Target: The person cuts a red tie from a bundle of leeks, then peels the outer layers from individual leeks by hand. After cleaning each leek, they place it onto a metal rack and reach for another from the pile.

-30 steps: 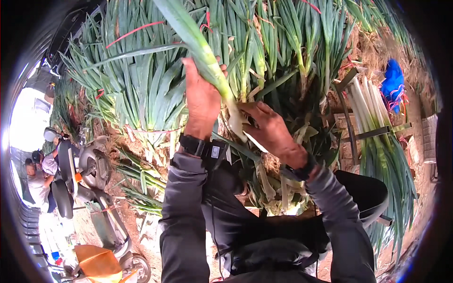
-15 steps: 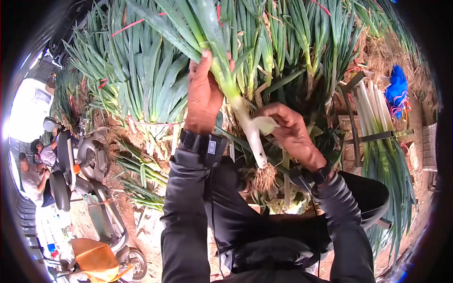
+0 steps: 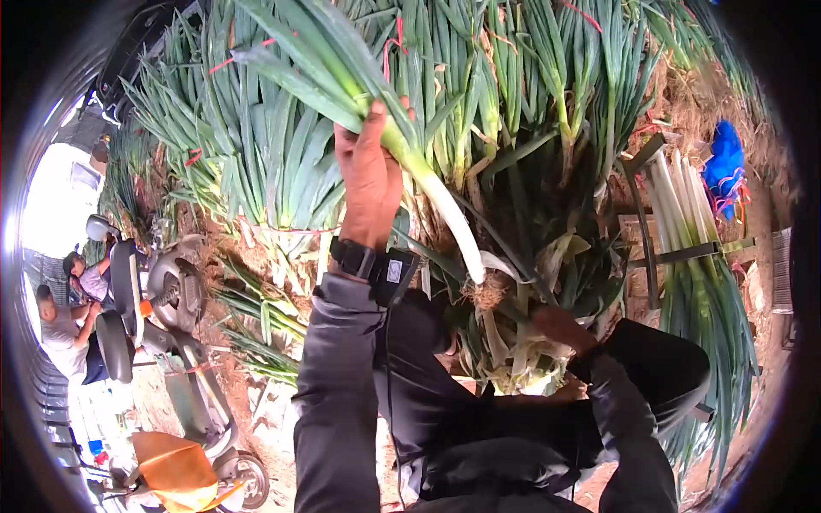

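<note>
A person's left hand point(image 3: 372, 184) grasped a single leek point(image 3: 446, 208), thumb and fingers wrapped round its pale green neck, holding it aslant in the air above the lap. Half a second earlier the right hand point(image 3: 564, 331) was up beside the white stalk, with a pale flap of skin at its fingers; by this moment it had dropped to the lower right, near the knee. The flap no longer stood out from the stalk, so an outer layer seemed to have been pulled down. A pale strip point(image 3: 505, 264) curved beside the root end; whether it was attached, I cannot tell. The right hand was dark and blurred, its grip impossible to make out.

The leek's green leaves point(image 3: 325, 60) fanned toward the upper left. Below the neck, the stalk was smooth, white and slightly bowed, ending in shaggy brown roots point(image 3: 484, 293).
</note>
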A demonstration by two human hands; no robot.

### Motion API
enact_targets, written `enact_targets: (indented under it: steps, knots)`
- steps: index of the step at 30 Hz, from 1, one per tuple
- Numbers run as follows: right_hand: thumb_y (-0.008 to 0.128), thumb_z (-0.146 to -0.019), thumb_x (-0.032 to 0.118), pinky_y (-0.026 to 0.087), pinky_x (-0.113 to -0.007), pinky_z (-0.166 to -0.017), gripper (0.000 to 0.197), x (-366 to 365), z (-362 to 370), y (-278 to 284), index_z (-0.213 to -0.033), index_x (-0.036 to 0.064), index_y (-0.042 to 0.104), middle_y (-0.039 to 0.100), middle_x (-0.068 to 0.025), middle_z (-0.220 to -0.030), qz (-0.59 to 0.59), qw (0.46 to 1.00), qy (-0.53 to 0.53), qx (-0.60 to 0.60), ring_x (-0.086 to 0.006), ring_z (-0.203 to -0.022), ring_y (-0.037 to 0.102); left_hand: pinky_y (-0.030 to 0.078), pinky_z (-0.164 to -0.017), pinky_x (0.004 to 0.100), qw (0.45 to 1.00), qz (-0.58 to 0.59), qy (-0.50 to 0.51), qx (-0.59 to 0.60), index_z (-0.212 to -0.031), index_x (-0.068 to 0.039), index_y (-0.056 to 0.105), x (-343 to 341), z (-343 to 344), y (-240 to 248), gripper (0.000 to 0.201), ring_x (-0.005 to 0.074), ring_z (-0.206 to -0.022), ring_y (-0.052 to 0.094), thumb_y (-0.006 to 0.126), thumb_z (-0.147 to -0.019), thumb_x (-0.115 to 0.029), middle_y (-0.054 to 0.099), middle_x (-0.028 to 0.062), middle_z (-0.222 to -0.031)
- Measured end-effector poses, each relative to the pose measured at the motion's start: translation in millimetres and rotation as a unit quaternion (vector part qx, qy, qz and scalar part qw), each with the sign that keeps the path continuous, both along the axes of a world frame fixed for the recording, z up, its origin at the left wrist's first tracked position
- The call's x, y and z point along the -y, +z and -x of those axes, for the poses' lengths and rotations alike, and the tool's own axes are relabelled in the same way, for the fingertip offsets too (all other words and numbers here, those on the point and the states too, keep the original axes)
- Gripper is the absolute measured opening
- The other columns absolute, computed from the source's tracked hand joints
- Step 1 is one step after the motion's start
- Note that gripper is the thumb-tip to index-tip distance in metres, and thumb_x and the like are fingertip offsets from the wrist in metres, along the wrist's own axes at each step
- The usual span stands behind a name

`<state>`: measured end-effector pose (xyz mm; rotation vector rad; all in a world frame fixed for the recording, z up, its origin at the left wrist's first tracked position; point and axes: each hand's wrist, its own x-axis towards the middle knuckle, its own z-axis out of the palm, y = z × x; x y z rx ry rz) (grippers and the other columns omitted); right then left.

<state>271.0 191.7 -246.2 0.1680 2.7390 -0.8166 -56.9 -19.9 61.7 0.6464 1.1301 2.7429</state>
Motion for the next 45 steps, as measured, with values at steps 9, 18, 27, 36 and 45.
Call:
enact_targets:
  steps: [9, 18, 27, 36, 45]
  knots:
    - [0.074, -0.093, 0.016, 0.051, -0.028, -0.089, 0.040, 72.3, 189.9, 294.1, -0.124, -0.0040, 0.060, 0.069, -0.0104, -0.108, 0.489, 0.834, -0.067, -0.247, -0.0128, -0.101, 0.063, 0.054, -0.096, 0.0399, 0.993, 0.052, -0.097, 0.046, -0.131, -0.002, 0.056, -10.4, -49.6, -5.1, 0.040, 0.0287, -0.118, 0.064, 0.068, -0.096, -0.016, 0.065, 0.0095, -0.125]
    - [0.067, -0.098, 0.014, 0.053, -0.027, -0.080, 0.013, 68.8, 172.9, 267.3, -0.106, 0.0042, 0.070, 0.071, -0.0013, -0.097, 0.679, 0.656, -0.208, -0.255, -0.0094, -0.089, 0.065, 0.049, -0.104, 0.0465, 0.990, 0.030, -0.134, 0.039, -0.120, -0.002, 0.062, -12.3, -50.1, 1.6, 0.028, 0.0292, -0.111, 0.066, 0.064, -0.099, -0.020, 0.069, 0.0137, -0.115]
    - [0.069, -0.096, 0.023, 0.052, -0.034, -0.092, 0.034, 29.5, 99.5, 197.0, -0.124, 0.0035, 0.064, 0.071, -0.0126, -0.116, 0.451, 0.878, -0.147, -0.061, -0.0186, -0.106, 0.067, 0.051, -0.074, 0.0358, 0.985, -0.048, -0.143, 0.085, -0.117, -0.002, 0.058, 51.5, -17.1, 9.5, 0.038, 0.0195, -0.082, 0.057, 0.060, -0.101, -0.036, 0.066, 0.0117, -0.100]
    - [0.060, -0.099, 0.035, 0.049, -0.046, -0.097, 0.043, 49.4, 63.7, 139.0, -0.132, 0.0078, 0.059, 0.063, -0.0187, -0.127, 0.256, 0.942, -0.061, -0.207, -0.0349, -0.106, 0.066, 0.046, -0.073, 0.0295, 0.980, -0.095, -0.169, 0.049, -0.139, -0.002, 0.049, 78.3, 4.5, 11.8, 0.046, 0.0176, -0.084, 0.051, 0.057, -0.103, -0.030, 0.061, 0.0121, -0.104]
    - [0.058, -0.095, 0.010, 0.056, -0.040, -0.075, 0.026, 87.3, 96.5, 164.6, -0.120, 0.0059, 0.063, 0.068, -0.0141, -0.113, 0.094, 0.933, 0.076, -0.338, -0.0334, -0.088, 0.069, 0.048, -0.074, 0.0328, 0.996, -0.034, -0.055, 0.064, -0.119, -0.001, 0.053, 68.4, 2.6, 8.3, 0.035, 0.0195, -0.082, 0.052, 0.058, -0.102, -0.031, 0.061, 0.0130, -0.103]
